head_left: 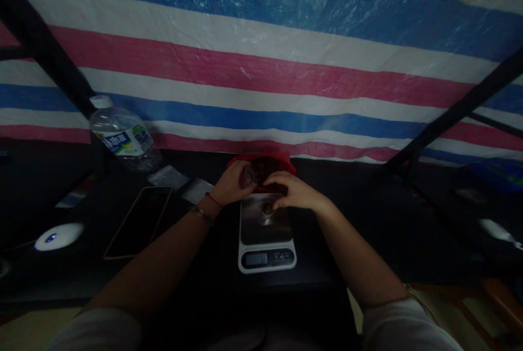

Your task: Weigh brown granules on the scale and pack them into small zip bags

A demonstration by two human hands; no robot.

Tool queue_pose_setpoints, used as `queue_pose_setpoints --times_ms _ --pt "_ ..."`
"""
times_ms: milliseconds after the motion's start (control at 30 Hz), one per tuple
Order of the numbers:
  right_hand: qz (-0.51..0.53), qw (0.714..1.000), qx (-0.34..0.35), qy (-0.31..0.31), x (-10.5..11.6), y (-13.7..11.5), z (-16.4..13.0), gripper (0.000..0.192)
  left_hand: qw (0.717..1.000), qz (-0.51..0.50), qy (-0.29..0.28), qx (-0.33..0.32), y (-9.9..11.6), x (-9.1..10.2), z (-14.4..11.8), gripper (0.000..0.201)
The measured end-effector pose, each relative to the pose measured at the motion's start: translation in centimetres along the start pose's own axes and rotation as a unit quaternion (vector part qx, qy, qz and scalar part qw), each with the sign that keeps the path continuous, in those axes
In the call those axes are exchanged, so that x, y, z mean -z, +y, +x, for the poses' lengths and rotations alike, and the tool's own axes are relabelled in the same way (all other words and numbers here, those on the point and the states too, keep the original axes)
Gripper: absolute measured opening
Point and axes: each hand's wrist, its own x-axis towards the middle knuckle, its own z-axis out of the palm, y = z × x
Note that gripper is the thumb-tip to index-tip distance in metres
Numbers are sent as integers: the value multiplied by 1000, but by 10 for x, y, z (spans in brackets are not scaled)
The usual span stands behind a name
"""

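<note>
Clock centred on the scale [265, 234], 12 = away from wearer. L forearm comes in from approx 8, pointing approx 2; L hand [233, 183] sits at 11, back of hand up, fingers curled round a clear plastic item [247, 176], red cord [213, 200] & a bracelet [202, 213] on that wrist. R forearm runs in from 4–5, pointing 10–11; R hand [296, 192] is at 1, over the far end of the scale, fingers bent toward 10, thumb reaching to a small round container [267, 209] on the steel plate; gap looks narrow, can't tell if it's gripping anything. Red bag [289, 161] w/ dark contents at 12, just past the plate, right by both hands. Black table [327, 258], dim light. Striped sheet [261, 76] (blue/white/red) spans the bkgd at 12, black bars [453, 114] slanting at 10 & 2. Phone [139, 223] at 9, long axis approx 1–7; clear packets [168, 176] & bottle [125, 138] at 10, white oval gadget [59, 236] farther out at 9. Scale's long axis runs 12–6, display end at 6, toward wearer; container stands nr plate's middle.
</note>
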Motion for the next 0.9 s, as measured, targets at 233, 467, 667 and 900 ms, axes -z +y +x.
queue_pose_setpoints --times_ms 233,467,667,900 --pt "-15 999 -20 -26 -28 1 -17 49 998 -53 8 25 -8 -10 -3 77" --pt "195 976 -82 60 -32 8 -14 31 998 -66 -18 4 -8 -11 -4 63" --pt "259 945 -103 169 -35 24 -13 37 998 -34 -44 13 -3 -15 -3 79" --pt "203 942 -138 231 -39 30 -10 40 999 -12 -52 6 -2 -12 -4 62"
